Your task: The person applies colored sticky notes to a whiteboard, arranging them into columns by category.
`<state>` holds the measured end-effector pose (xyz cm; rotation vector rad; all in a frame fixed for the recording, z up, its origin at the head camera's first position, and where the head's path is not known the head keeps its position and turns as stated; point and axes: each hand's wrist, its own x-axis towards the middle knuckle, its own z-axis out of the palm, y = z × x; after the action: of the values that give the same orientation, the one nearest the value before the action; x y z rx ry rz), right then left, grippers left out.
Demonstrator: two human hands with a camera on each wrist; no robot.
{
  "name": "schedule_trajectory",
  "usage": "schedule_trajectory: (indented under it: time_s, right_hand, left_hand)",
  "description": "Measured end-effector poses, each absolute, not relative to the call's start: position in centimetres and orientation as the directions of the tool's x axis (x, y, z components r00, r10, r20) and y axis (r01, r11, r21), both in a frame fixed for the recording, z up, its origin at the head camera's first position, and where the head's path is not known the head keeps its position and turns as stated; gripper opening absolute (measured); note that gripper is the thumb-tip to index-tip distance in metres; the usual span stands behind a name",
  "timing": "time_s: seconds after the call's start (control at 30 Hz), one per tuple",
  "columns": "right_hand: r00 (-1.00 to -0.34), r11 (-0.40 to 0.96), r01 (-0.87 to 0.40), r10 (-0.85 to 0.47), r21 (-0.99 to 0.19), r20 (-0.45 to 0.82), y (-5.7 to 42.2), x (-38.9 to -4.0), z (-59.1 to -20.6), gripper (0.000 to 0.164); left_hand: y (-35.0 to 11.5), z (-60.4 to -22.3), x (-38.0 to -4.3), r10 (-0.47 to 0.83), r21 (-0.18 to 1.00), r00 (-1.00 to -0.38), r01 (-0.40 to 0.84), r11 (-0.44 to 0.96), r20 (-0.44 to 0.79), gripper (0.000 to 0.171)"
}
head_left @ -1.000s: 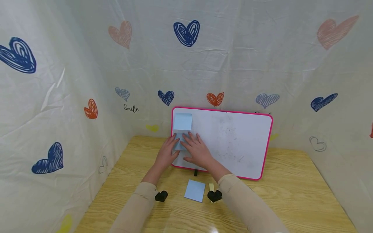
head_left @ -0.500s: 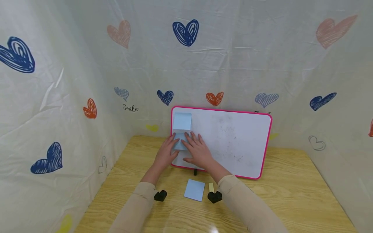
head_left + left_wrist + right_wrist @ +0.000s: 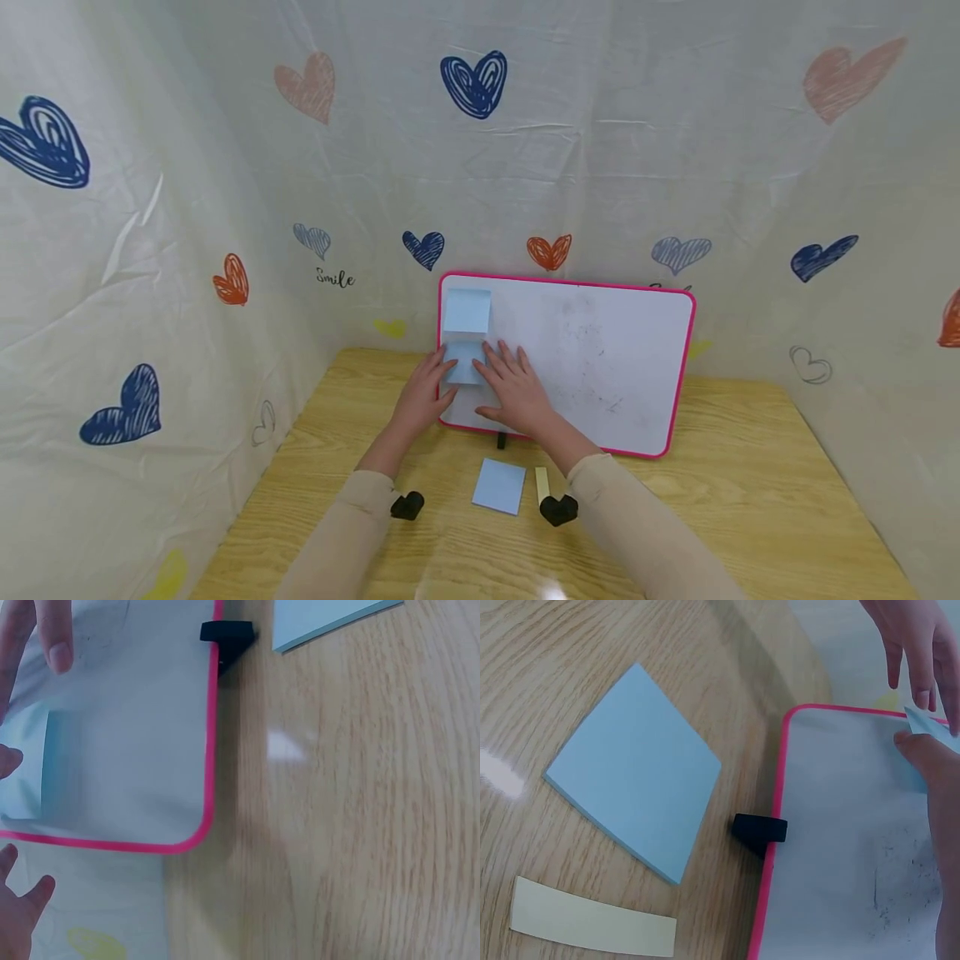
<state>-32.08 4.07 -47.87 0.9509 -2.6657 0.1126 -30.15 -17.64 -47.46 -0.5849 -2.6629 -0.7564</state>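
Observation:
A pale blue sticky note point(image 3: 465, 367) is on the left part of a pink-framed whiteboard point(image 3: 600, 367), under a second blue note point(image 3: 467, 311). My left hand point(image 3: 420, 396) spreads over the board's left edge, its fingertips on the lower note's left side. From the other side my right hand point(image 3: 519, 393) reaches in, fingers spread, with fingertips at the note's right edge. Its thumb lies lower on the board. In the right wrist view, a corner of the note point(image 3: 924, 724) angles up off the board between the hands. Neither hand grips anything.
A pad of blue sticky notes point(image 3: 498, 486) lies on the wooden table point(image 3: 750, 500) before the board. Beside it is a pale yellow strip point(image 3: 542, 482). A black foot point(image 3: 502, 440) holds the board's lower edge. A heart-printed curtain point(image 3: 600, 167) hangs behind.
My right hand has slid slightly right across the lower note, uncovering more of it. The left hand stays at the note's left side, shifting only slightly.

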Motion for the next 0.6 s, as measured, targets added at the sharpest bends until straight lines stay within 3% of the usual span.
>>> schedule_trajectory:
  time_s: [0.4, 0.6]
  right_hand:
    - [-0.714, 0.740, -0.661, -0.573, -0.119, 0.403, 5.7, -30.6, -48.3, 0.081]
    - [-0.698, 0.671, -0.697, -0.550, -0.255, 0.459, 6.5, -29.8, -49.2, 0.076]
  left_hand:
    - [-17.6, -47.6, -28.4, 0.294, 0.464, -0.877, 0.456, 0.759, 0.381, 0.051]
    - [-17.1, -47.6, -27.5, 0.293, 0.484, -0.891, 0.437, 0.758, 0.347, 0.053]
